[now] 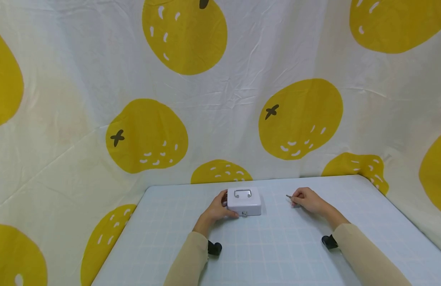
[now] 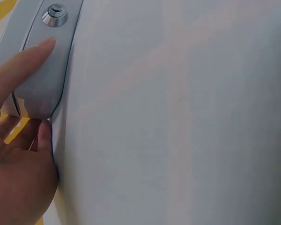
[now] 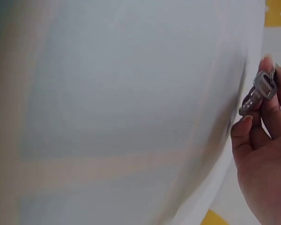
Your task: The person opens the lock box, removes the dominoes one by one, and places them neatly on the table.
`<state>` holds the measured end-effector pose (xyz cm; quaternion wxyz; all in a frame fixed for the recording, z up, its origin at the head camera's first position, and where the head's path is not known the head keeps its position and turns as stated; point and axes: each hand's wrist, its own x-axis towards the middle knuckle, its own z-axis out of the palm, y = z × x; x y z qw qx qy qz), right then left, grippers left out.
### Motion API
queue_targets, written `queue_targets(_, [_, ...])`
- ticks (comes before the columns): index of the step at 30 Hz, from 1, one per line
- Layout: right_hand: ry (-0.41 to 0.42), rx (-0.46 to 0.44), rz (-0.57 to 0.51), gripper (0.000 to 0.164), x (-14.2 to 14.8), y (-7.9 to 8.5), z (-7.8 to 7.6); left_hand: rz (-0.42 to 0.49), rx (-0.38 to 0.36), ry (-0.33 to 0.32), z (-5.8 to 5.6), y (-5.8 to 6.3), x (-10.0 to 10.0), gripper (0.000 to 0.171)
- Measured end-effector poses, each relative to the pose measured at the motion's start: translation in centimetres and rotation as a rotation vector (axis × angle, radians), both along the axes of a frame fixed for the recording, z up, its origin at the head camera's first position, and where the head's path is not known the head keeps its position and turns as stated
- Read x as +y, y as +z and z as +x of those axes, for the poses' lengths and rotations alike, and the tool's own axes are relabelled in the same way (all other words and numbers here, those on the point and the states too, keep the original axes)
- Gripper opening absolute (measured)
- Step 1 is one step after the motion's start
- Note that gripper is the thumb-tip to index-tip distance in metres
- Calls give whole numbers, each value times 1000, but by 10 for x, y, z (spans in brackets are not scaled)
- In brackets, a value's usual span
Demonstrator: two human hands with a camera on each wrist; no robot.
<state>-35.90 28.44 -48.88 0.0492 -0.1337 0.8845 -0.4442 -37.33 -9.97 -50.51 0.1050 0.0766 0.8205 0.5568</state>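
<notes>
A small white cash box (image 1: 250,203) with a folding metal handle (image 1: 243,191) on its lid stands on the table. My left hand (image 1: 216,208) grips its left end, the thumb along the front face and the other fingers round the side. In the left wrist view, the thumb tip lies just below the round silver lock (image 2: 56,15). To the right of the box, apart from it, my right hand (image 1: 311,201) holds a small metal key (image 3: 264,86) between thumb and fingers. A thin ring (image 3: 273,75) passes through the key's head.
A pale blue checked cloth (image 1: 263,246) covers the table. Behind it and at the sides hangs a white curtain (image 1: 227,131) printed with large yellow fruit. Black wrist straps (image 1: 214,249) show below both sleeves.
</notes>
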Motion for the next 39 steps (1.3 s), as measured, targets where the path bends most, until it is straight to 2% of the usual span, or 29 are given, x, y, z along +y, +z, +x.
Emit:
queue_targets(7, [24, 24, 7, 14, -1, 4, 3, 3, -8, 3, -3, -4, -1, 109])
queue_targets(11, [44, 27, 15, 14, -2, 6, 5, 23, -22, 2, -2, -4, -2, 108])
queue_targets(18, [25, 36, 11, 17, -7, 10, 10, 45, -11, -15, 0, -3, -2, 108])
queue_targets(25, [48, 86, 14, 19, -13, 14, 14, 62, -24, -13, 1, -4, -4, 108])
queue_targets(39, [73, 69, -19, 22, -29, 19, 24, 90, -40, -32, -4, -5, -6, 106])
